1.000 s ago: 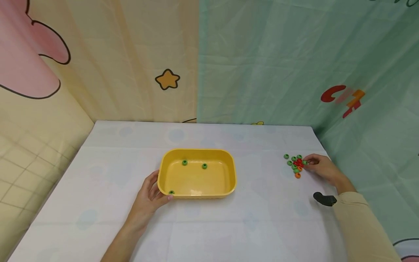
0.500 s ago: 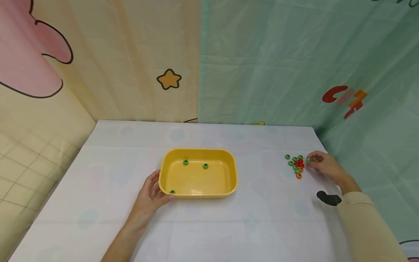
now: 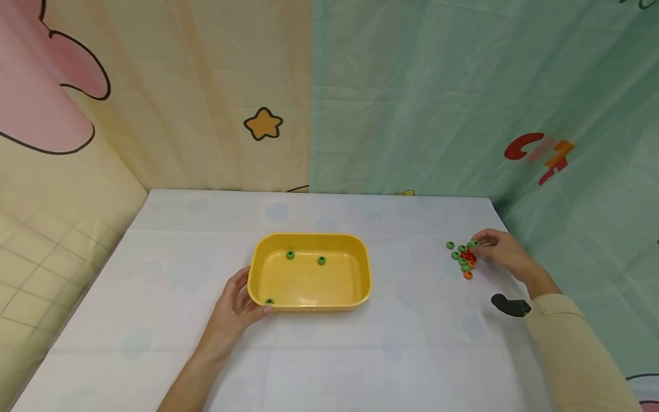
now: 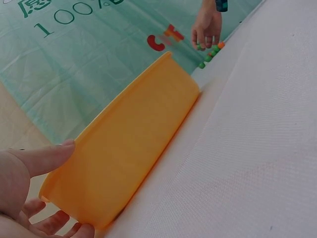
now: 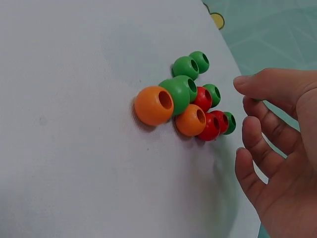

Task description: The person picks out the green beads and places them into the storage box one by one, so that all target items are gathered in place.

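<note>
A yellow plastic tray (image 3: 309, 286) sits mid-table with three green beads inside; one of them is a green bead (image 3: 321, 260) toward the far side. My left hand (image 3: 231, 309) grips the tray's left front corner, thumb by the rim and fingers round the side, as the left wrist view shows. At the table's right, my right hand (image 3: 507, 254) pinches a green bead (image 3: 475, 243) between thumb and index finger, just above a cluster of beads. In the right wrist view that pinched bead is mostly hidden. The cluster holds green, red and orange beads, with an orange bead (image 5: 154, 105) nearest that camera.
A white cloth (image 3: 329, 366) with pale spots covers the table. Printed curtains, one a green curtain (image 3: 412, 86), stand behind and beside it. A black strap-like piece (image 3: 511, 305) sticks out by the right sleeve (image 3: 571, 343).
My right hand has picked up a green bead from the cluster's right side, drawn it slightly right, then moved back left and farther away over the beads. The left hand and tray stay put.
</note>
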Tool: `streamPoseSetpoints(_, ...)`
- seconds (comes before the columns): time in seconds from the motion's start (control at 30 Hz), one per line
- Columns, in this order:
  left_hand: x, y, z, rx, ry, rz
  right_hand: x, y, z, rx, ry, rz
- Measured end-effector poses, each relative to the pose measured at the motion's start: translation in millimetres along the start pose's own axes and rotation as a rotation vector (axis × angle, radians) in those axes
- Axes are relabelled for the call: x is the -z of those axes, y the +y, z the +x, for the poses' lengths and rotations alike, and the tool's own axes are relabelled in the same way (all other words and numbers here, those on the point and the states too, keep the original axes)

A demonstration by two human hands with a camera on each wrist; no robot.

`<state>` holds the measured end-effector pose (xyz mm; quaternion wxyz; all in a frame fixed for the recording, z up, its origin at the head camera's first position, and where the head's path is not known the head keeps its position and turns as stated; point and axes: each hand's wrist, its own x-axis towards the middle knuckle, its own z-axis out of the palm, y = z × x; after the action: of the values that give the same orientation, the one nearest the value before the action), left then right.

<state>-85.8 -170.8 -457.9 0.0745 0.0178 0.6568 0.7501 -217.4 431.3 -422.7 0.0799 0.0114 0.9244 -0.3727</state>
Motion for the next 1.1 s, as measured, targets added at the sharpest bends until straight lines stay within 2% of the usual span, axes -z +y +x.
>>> streamPoseSetpoints(0.2, -0.5, 0.4, -0.2, 0.001, -0.002, 0.003, -3.6, -14.3, 1.5, 0.021, -0.026, 0.015)
streamPoseSetpoints(0.57, -1.5, 2.2, -0.6, 0.020, 0.011, 0.001, -17.9, -36.0, 16.1, 0.048, -0.078, 0.016)
streamPoseSetpoints(1.1, 0.2, 0.2, 0.1, 0.005, -0.002, -0.002, -42.5, -73.7, 29.9, 0.161, -0.180, -0.002)
